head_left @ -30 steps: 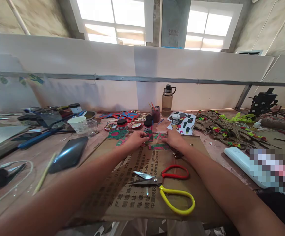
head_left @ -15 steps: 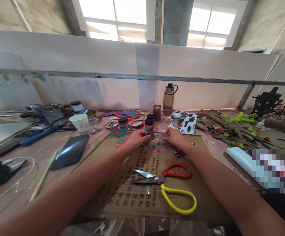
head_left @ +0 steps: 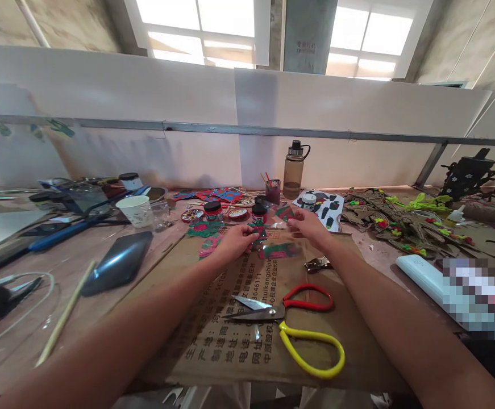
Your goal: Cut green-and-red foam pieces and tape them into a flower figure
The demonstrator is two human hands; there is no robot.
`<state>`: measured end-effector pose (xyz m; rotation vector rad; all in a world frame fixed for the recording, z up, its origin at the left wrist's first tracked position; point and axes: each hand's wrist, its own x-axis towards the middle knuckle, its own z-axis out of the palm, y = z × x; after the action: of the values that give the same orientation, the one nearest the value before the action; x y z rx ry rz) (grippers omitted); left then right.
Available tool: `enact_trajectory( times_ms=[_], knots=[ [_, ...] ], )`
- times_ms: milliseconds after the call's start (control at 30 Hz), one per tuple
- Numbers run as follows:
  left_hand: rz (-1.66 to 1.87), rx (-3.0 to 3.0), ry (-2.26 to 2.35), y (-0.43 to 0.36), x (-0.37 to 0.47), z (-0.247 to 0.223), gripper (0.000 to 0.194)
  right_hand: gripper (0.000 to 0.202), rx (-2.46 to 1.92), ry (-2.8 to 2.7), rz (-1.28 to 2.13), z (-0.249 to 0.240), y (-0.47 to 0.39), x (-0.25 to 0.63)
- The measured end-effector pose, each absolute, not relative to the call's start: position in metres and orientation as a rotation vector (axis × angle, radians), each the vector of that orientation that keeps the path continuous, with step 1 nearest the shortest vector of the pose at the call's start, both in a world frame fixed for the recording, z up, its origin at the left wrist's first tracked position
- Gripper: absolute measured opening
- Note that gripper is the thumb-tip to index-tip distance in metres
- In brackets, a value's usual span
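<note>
My left hand point(head_left: 239, 241) pinches a small dark green and red piece point(head_left: 260, 233) above the far part of the cardboard sheet point(head_left: 332, 341). To its right, my right hand point(head_left: 309, 222) is closed on a green and pink painted piece point(head_left: 285, 212), lifted off the cardboard. Between and below the hands lies a pink and green strip point(head_left: 279, 250). Another pink piece point(head_left: 209, 245) rests left of my left hand, near a green piece point(head_left: 204, 228). Scissors point(head_left: 273, 312) with one red and one yellow handle lie spread nearer to me.
Red paint jars point(head_left: 213, 211) and a bottle point(head_left: 294, 170) stand behind the cardboard. At left are a paper cup point(head_left: 134, 211), a dark phone point(head_left: 119, 264) and a stick point(head_left: 66, 312). Cord work point(head_left: 383, 221) and a white power bank point(head_left: 426, 284) lie right. A metal clip point(head_left: 317, 264) rests near my right wrist.
My right hand has raised the painted piece up and away from the strip, and moved slightly right. My left hand has shifted a little left, still pinching its piece.
</note>
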<state>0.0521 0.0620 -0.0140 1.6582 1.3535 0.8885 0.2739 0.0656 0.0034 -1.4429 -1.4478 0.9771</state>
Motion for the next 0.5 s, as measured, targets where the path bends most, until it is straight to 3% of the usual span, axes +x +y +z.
enact_trajectory(
  times_ms=[233, 500],
  knots=[
    [0.906, 1.576, 1.328, 0.061, 0.053, -0.012, 0.028, 0.008, -1.319, -1.165, 0.965, 0.007, 0.07, 0.277],
    [0.997, 1.442, 1.349, 0.067, 0.053, 0.002, 0.036, 0.031, -1.277, -1.11, 0.754, 0.0, 0.085, 0.294]
  ],
)
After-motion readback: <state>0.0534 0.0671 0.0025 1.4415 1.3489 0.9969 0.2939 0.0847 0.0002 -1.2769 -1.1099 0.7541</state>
